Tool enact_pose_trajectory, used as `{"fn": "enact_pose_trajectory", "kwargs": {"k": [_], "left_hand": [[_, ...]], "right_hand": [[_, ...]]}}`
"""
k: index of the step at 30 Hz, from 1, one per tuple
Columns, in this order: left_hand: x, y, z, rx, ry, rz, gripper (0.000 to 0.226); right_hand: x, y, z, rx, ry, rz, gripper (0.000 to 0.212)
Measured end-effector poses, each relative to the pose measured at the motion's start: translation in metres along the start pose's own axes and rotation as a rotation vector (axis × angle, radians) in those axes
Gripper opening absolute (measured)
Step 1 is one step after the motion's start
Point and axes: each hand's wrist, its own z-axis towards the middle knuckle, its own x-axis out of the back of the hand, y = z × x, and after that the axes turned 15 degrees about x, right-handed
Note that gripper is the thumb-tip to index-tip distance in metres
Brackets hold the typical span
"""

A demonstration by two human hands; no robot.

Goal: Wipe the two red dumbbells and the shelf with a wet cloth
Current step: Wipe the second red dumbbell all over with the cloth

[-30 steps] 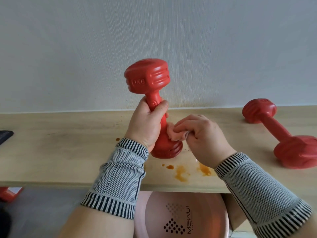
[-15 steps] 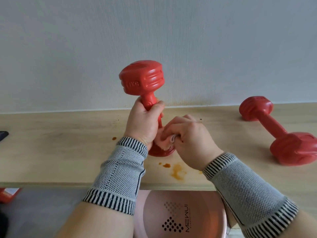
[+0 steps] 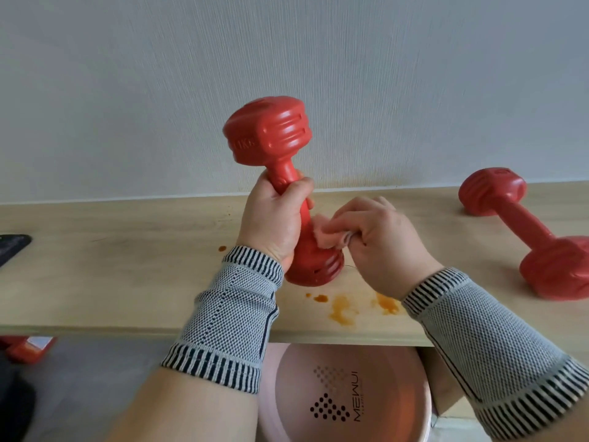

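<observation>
Your left hand (image 3: 274, 218) is wrapped round the handle of one dumbbell (image 3: 280, 173), holding it near upright above the shelf (image 3: 127, 275) — lower head just over the orange stains (image 3: 344, 309). Your right hand (image 3: 379, 244) pinches the pink cloth (image 3: 328, 237) against that lower head. The second dumbbell (image 3: 522, 231) lies on the shelf, well right of the stains.

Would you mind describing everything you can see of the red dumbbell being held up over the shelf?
The held dumbbell is glossy red, plastic-looking, with ribbed heads, a slim handle and raised lettering on its upper head. It is nearly upright, top tilted left, above the wooden shelf. The left hand grips its handle; the right hand presses a pink cloth against its lower head.
</observation>
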Motion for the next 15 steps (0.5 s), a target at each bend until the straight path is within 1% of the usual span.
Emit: {"fn": "enact_pose_trajectory", "kwargs": {"k": [3, 4, 6, 8, 10, 12, 13, 15], "left_hand": [[0.003, 0.001, 0.0, 0.017, 0.014, 0.035, 0.006], [0.004, 0.002, 0.0, 0.015, 0.025, 0.027, 0.007], [0.004, 0.003, -0.001, 0.008, 0.026, -0.02, 0.01], [0.003, 0.002, -0.003, -0.001, 0.015, -0.027, 0.01], [0.003, 0.0, -0.002, 0.003, 0.014, 0.014, 0.009], [0.006, 0.0, -0.002, 0.023, 0.024, 0.025, 0.009], [0.007, 0.001, -0.002, 0.03, 0.028, 0.02, 0.009], [0.006, 0.002, -0.001, 0.02, 0.028, -0.003, 0.009]], "right_hand": [[-0.003, -0.016, -0.001, 0.139, -0.078, 0.015, 0.048], [-0.003, -0.015, -0.001, 0.135, -0.087, 0.027, 0.049], [-0.001, -0.003, 0.001, 0.02, -0.049, 0.041, 0.051], [0.0, 0.004, 0.001, -0.06, -0.018, -0.008, 0.044], [-0.003, -0.005, 0.0, 0.009, -0.008, -0.028, 0.049], [-0.006, -0.019, -0.001, 0.121, -0.055, -0.005, 0.051], [-0.007, -0.022, -0.001, 0.136, -0.071, 0.008, 0.051], [-0.006, -0.014, 0.002, 0.075, -0.036, 0.02, 0.052]]}}
